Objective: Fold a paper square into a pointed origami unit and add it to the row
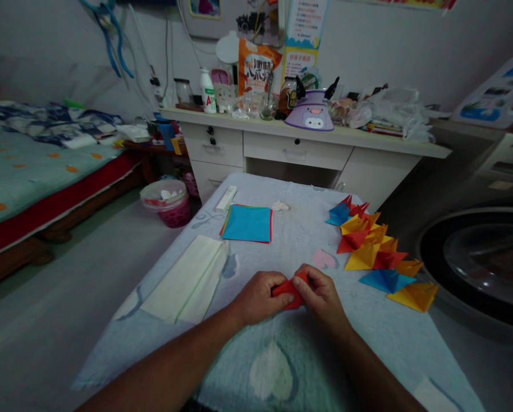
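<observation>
One red paper piece (287, 287) is pinched at lower centre of frame, left hand (261, 296) and right hand (320, 290) both clamped on it; edges are best aligned before creases are firmly pressed.

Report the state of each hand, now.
Left hand: closed, holding the red paper.
Right hand: closed, holding the same red paper.

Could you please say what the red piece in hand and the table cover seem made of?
Red piece: probably matte paper, judging by its flat colour and straight edge. Table cover: likely soft, dull fabric, given its slightly wrinkled surface.
</observation>
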Motion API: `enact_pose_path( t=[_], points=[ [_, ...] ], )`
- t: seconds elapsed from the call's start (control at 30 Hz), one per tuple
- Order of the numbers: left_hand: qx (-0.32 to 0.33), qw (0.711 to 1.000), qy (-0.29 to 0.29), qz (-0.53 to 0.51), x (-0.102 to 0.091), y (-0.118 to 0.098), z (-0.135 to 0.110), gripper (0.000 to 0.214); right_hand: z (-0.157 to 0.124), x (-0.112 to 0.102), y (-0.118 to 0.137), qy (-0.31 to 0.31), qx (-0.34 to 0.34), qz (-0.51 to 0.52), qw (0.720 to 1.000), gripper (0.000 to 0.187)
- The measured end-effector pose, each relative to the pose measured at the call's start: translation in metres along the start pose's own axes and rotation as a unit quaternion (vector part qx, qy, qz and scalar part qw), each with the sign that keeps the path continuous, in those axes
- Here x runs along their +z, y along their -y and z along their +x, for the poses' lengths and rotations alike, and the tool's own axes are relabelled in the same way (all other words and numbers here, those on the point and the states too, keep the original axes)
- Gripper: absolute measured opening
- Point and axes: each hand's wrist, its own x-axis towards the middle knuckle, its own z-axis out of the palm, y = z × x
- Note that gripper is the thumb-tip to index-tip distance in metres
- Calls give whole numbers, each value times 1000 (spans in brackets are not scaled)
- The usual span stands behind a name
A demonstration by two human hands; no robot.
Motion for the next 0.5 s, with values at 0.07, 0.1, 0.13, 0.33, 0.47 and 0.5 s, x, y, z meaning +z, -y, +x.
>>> enact_pose_path(
  t=[0.07, 0.1, 0.13, 0.33, 0.47, 0.5],
  points=[
    [0, 1000, 12, 5, 0, -1, 0, 21, 0, 0, 1, 0, -2, 8, 1000, 26],
    [-1, 1000, 15, 6, -1, -1, 0, 20, 0, -1, 2, -2, -2, 10, 1000, 26],
    [-3, 1000, 16, 4, -1, -2, 0, 19, 0, -1, 3, -4, 0, 11, 1000, 26],
    [-10, 1000, 16, -21, 1, -2, 0, 19, 0, 0, 3, -9, 7, 4, 1000, 27],
    [-1, 1000, 11, -24, 2, 0, 0, 23, 0, 0, 2, -5, 1, -5, 1000, 25],
    [0, 1000, 12, -22, 2, 1, 1, 23, -1, 0, 2, -4, 4, -4, 1000, 26]
  ],
)
